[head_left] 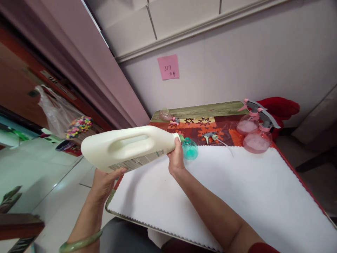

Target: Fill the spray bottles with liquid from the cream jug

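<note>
A large cream-white detergent jug (131,144) is tilted almost level in both hands, its neck to the right. My left hand (106,181) supports the jug's base from below, thumb along the printed label. My right hand (177,154) grips the jug around its neck. The jug's mouth is beside a small round green bottle (190,151) standing upright without a spray top; some liquid seems to be inside. Whether the two mouths touch, I cannot tell. Right of the green bottle lies a loose grey spray head (210,137) with its thin tube.
Two bottles with pink liquid, a nearer spray bottle (258,140) and a farther spray bottle (247,124), stand at the table's right. A clear bottle (165,115) is at the back left. White cloth (210,189) covers the table's front. A pink note (168,66) is on the wall.
</note>
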`<state>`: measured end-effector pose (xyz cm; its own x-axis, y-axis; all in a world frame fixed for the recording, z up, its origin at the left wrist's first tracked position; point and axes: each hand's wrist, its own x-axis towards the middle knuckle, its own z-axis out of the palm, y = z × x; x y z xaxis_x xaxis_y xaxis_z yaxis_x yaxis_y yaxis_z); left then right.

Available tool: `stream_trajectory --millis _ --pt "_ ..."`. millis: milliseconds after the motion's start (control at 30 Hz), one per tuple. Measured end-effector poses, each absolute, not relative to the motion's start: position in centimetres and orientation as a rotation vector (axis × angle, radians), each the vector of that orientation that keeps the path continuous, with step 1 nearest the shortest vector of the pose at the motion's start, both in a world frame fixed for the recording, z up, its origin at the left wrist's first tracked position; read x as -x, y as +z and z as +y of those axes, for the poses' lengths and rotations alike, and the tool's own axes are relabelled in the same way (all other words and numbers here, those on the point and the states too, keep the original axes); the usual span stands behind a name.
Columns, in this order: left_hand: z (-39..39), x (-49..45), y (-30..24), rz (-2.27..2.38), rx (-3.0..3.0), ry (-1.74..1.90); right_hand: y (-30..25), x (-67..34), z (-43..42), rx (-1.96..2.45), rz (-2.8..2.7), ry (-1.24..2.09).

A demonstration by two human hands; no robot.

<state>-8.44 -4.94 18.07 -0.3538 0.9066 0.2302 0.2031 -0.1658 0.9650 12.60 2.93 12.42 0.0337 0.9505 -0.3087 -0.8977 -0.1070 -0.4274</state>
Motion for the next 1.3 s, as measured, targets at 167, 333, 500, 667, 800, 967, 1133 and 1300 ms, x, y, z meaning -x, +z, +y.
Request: stream_trajectory --millis 167,333,500,667,800,967,1133,1300 --pt "-4.8 8.9 18.2 1.471 -1.286 1.546 12.3 -12.6 3.0 0.602 -0.098 1.576" --pt "-4.7 8.9 18.4 1.463 -1.288 1.543 12.4 -12.6 3.0 0.593 -0.092 1.582" --pt "-4.6 8.8 18.8 1.484 -1.308 1.535 12.7 -12.8 3.0 0.591 -0.088 1.587" --pt "-4.7 8.7 19.0 1.508 -1.307 1.528 12.9 -12.9 2.9 0.588 -0.084 1.593" --pt "-4.7 8.7 19.1 1.500 -1.314 1.531 12.9 -12.9 2.9 0.586 -0.079 1.592" --pt "-4.7 8.6 19.3 1.539 -1.323 1.513 12.9 -12.9 3.0 0.583 -0.081 1.594" --pt "-4.8 8.4 19.5 1.571 -1.312 1.501 12.9 -12.9 2.9 0.591 -0.078 1.600" --pt "-5.0 8.3 19.9 1.546 -1.322 1.504 13.0 -12.9 2.9 0.582 -0.079 1.606"
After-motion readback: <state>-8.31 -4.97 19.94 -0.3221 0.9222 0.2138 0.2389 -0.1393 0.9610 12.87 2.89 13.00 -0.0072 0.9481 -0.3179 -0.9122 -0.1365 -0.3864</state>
